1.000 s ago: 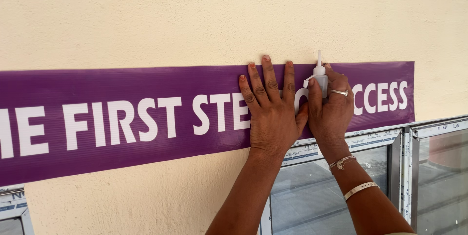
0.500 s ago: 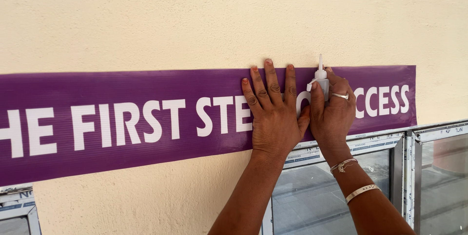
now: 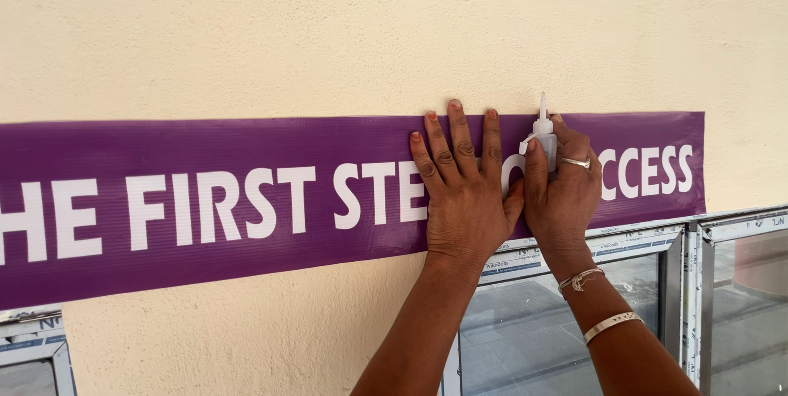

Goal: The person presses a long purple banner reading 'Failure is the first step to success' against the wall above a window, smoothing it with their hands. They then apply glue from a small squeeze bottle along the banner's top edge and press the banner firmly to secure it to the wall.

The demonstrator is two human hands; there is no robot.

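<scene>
Right of centre in the frame, the right hand [image 3: 562, 195] is wrapped tight around a small white glue bottle [image 3: 542, 135], its thin nozzle pointing straight up. Touching it on the left, the left hand [image 3: 464, 191] lies flat, fingers spread, pressing a long purple banner [image 3: 205, 203] with white lettering against a cream wall [image 3: 328, 27]. Metal-framed windows [image 3: 698, 297] sit at lower right, just under the banner.

Building exterior: plastered wall [image 3: 328, 27], banner [image 3: 205, 199], windows [image 3: 739, 297].
</scene>
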